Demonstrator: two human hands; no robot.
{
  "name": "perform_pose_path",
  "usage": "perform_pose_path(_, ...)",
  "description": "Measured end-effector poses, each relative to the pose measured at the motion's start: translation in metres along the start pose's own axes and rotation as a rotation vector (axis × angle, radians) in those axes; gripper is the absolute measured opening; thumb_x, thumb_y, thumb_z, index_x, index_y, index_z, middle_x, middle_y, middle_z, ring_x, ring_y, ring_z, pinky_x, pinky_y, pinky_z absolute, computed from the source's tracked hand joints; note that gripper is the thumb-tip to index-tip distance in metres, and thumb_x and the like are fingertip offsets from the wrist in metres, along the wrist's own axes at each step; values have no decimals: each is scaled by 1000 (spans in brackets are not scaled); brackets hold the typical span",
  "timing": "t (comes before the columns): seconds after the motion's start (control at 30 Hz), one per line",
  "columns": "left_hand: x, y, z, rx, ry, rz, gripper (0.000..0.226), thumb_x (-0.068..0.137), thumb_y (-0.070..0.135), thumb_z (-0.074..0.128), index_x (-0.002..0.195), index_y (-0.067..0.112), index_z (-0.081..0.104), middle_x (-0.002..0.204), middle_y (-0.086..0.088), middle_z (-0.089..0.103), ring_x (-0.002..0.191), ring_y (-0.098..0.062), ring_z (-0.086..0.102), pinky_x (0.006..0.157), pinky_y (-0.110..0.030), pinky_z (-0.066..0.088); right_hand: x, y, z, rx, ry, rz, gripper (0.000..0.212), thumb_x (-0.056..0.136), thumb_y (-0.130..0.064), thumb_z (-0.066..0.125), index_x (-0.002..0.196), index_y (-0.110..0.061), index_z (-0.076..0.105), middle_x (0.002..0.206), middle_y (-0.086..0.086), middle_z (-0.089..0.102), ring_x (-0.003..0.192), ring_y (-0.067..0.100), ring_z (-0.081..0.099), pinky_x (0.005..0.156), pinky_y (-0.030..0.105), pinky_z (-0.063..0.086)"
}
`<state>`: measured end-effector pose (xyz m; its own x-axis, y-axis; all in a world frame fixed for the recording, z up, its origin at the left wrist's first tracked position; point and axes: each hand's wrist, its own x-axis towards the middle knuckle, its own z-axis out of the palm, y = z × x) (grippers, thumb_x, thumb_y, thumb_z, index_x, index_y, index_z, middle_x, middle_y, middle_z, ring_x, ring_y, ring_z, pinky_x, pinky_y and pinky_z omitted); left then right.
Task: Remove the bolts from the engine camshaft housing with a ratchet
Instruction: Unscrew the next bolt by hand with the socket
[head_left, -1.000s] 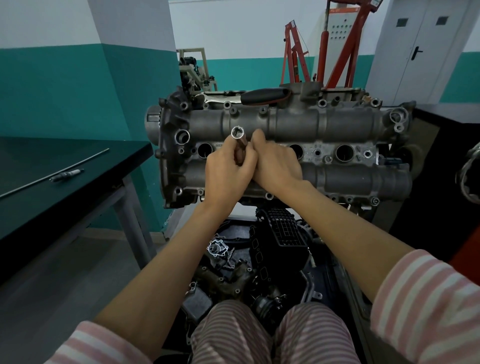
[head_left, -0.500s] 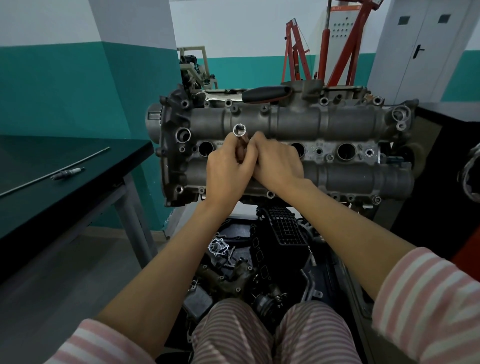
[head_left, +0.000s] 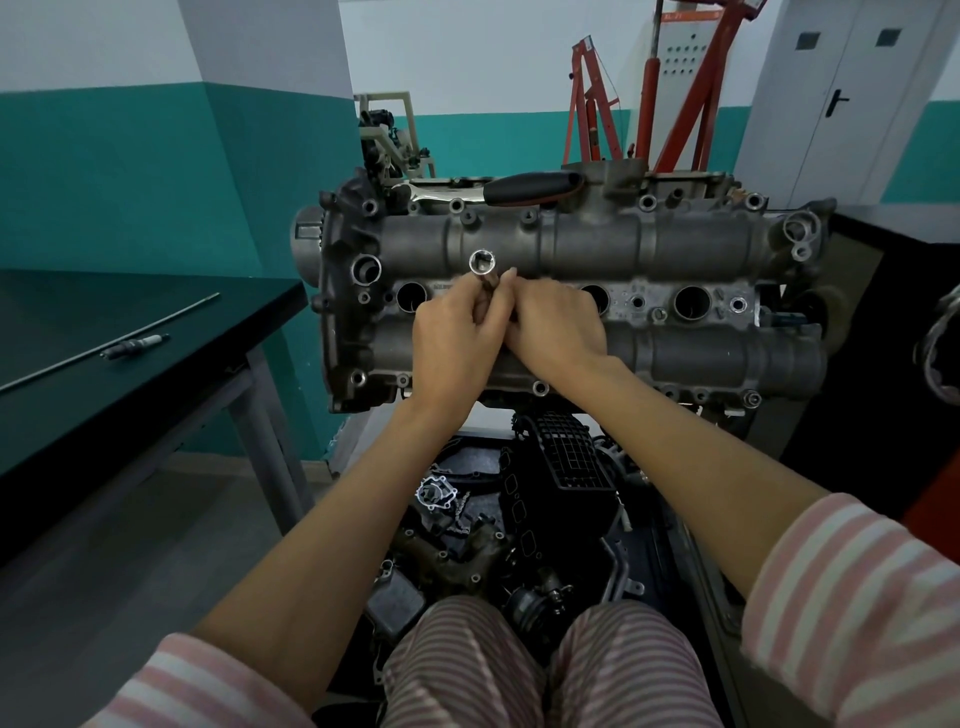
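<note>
The housing (head_left: 571, 291) fills the view just beyond and beneath both hands, its near camshaft tube running under the knuckles and its far tube beyond the fingertips. The counter (head_left: 104, 364) lies well to the left of the hands, carrying a thin rod (head_left: 109, 343) and a spark plug (head_left: 135, 345). The ratchet (head_left: 530, 188) rests along the far edge of the housing, beyond the hands and apart from them. The left hand (head_left: 457, 343) and right hand (head_left: 556, 327) meet over the middle of the housing, fingers curled and pinching a socket (head_left: 482, 262), whose open end sticks up past the fingertips toward the far tube. Loose engine parts (head_left: 467, 519) lie below the forearms.
</note>
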<state>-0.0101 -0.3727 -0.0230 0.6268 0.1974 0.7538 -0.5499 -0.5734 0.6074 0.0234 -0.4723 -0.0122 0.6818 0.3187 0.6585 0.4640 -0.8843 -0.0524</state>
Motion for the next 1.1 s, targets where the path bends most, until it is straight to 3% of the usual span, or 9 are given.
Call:
perform_pose_path(0.13,-2,-2,0,-4,-4,6,28,92,25,54,75,3,52,57,-12,53,49,-19,47,52,-36,43,2,-1,3,7,-14,10,21,94,-30,38,96,-12,49,94,7,63,82,29,60,57,32,27)
perform_pose_path(0.27,-2,-1,0,1,-6,14,24,92,20,52,71,10,48,54,0,47,47,-10,41,51,-30,38,0,-1,3,41,7,5,25,96,-34,37,101,-10,41,97,10,63,81,31,61,55,32,26)
perform_pose_path(0.4,0,-1,0,-2,-13,-8,34,93,20,53,61,20,41,49,6,39,47,-9,37,50,-23,32,0,0,0,32,3,28,29,94,-35,38,101,-8,47,90,13,65,80,32,62,56,31,26)
perform_pose_path(0.57,0,2,0,-9,-17,-12,46,93,23,55,54,20,30,46,7,30,46,-10,29,49,-30,30,1,-1,0,-17,-15,27,30,95,-32,36,98,-11,57,90,11,66,84,30,60,59,31,26)
perform_pose_path(0.73,-2,0,0,-24,15,2,33,92,26,55,70,3,48,54,-10,51,48,-17,43,52,-35,40,2,-3,2,-18,-19,43,25,95,-31,36,97,-10,50,90,9,65,79,30,61,56,32,26)
perform_pose_path(0.87,-2,-1,0,-33,11,0,28,91,30,52,82,3,51,62,-10,60,53,-20,54,54,-37,45,2,-2,3,14,-2,37,27,96,-33,33,105,-9,40,93,10,64,76,30,62,51,31,24)
perform_pose_path(1.03,-1,-2,1,-16,16,-3,23,93,26,52,74,13,50,53,4,48,50,-6,46,48,-18,35,1,-1,1,12,2,32,31,94,-37,36,102,-9,47,89,12,65,77,31,62,52,31,22)
perform_pose_path(1.1,1,-2,1,-4,20,-10,30,94,29,53,68,14,49,49,8,43,47,-6,43,49,-21,34,1,-1,2,-20,-9,20,33,93,-38,37,101,-11,54,88,10,66,79,30,62,56,31,25)
